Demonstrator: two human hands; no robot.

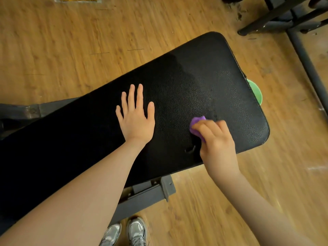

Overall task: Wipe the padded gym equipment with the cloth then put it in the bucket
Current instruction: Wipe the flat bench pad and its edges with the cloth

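Purple crumpled cloth (197, 123) clamped in right hand (215, 139) fingers on pebbled black pad (204, 71); left hand (135, 118) flat, fingers apart.

Purple cloth (197, 121) mostly buried under the right hand (216, 139) — only a bunched corner shows past the fingertips. Green bucket (256, 93) is almost all behind the far end of the black padded bench (204, 73); just a rim sliver shows. Bench runs off the left edge, dark rack (291, 16) and grey shoes (124, 233) cropped by the frame — floor blurred.
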